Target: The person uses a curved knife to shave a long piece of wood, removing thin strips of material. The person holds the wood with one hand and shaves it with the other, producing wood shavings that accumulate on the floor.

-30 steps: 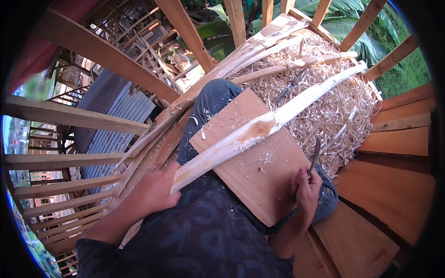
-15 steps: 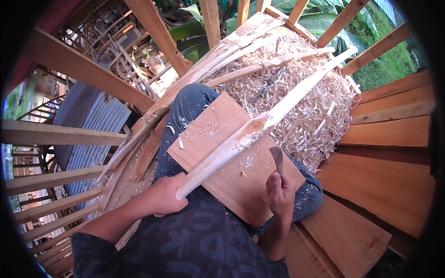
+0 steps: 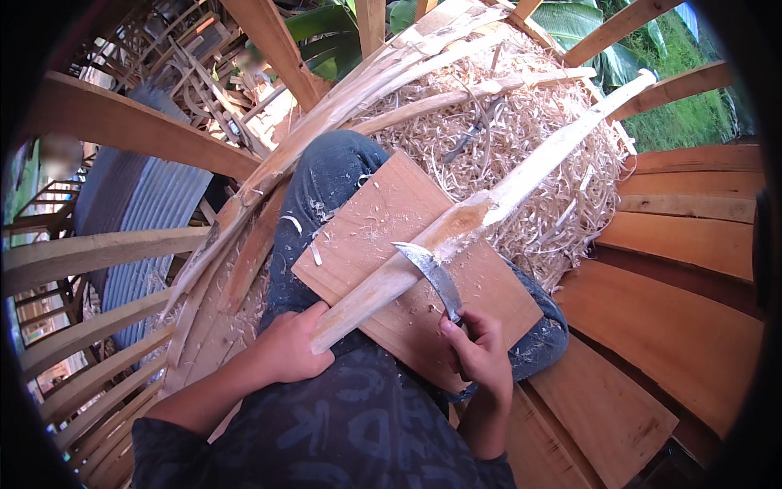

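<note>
My left hand (image 3: 300, 346) is closed around the near end of a long pale wooden pole (image 3: 371, 298). The pole slants up to the right across a square wooden board (image 3: 383, 213) on my lap, its far end past the board. A brownish, rougher patch shows on its middle. My right hand (image 3: 481, 349) is closed on the handle of a curved knife (image 3: 440, 281), the handle mostly hidden by the fingers. The hooked blade reaches over the pole, its tip at the pole's far-left side. Small chips lie scattered on the board.
A large heap of wood shavings (image 3: 562, 196) lies ahead, with a dark tool (image 3: 472, 134) on it. Long split wood strips (image 3: 326, 134) run along the left. Slatted railings (image 3: 106, 253) surround me; wooden planks (image 3: 676, 314) lie at the right.
My right hand has moved left, bringing the knife's blade from over the board's right side onto the pole. The pole and my left hand have hardly shifted.
</note>
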A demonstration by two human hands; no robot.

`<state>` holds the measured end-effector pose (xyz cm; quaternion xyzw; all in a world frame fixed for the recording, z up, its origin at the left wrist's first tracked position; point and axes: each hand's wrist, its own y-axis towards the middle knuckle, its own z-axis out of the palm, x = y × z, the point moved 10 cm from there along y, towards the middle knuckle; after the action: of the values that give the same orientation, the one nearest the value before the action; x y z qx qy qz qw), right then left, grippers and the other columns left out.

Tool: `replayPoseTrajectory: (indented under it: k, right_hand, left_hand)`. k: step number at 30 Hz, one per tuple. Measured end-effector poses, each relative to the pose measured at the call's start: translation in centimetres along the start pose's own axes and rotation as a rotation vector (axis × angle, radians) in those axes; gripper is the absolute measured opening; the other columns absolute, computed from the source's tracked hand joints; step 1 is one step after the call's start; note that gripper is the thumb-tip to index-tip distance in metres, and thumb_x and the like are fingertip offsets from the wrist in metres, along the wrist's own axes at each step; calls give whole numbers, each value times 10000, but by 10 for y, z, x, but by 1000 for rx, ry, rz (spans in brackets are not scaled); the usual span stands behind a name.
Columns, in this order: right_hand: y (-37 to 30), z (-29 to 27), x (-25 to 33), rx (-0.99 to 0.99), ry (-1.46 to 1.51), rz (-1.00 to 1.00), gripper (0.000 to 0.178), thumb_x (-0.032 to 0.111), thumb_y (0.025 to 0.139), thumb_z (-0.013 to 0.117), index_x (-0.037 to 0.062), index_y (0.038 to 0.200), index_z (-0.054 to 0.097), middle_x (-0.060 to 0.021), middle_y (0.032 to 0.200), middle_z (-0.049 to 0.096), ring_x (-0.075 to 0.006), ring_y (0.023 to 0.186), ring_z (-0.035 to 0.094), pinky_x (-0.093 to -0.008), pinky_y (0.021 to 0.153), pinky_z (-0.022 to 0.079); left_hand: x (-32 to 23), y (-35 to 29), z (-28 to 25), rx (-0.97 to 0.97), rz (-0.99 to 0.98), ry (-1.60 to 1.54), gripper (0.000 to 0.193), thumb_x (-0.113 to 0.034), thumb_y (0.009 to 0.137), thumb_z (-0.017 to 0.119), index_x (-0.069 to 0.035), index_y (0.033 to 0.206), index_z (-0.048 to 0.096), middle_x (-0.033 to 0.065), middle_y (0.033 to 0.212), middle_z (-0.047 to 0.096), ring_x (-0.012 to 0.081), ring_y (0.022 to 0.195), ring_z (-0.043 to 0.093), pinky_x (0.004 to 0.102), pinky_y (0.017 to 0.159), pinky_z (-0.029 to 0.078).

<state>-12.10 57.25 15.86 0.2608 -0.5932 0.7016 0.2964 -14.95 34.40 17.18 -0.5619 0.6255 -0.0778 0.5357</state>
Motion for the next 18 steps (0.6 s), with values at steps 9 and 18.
replayPoseTrajectory:
  k: [9,18]
  right_hand:
    - [2,29,8,90,4,-125,136,101,880,618,6,976,605,13,656,528,-46,440,457,-203,369,331]
    - [0,15,7,96,357,-92,214,70,888,578,1,1089,551,-13,678,520,-59,445,458,-202,376,357]
  left_hand:
    - [1,6,-1,-18,41,4,468,-163,657,668,0,1066,507,250,829,630,437,817,606,467,730,496]
    - [-4,11,-4,-33,60,-5,438,-154,646,668,4,1033,538,229,840,636,413,819,616,448,727,502]
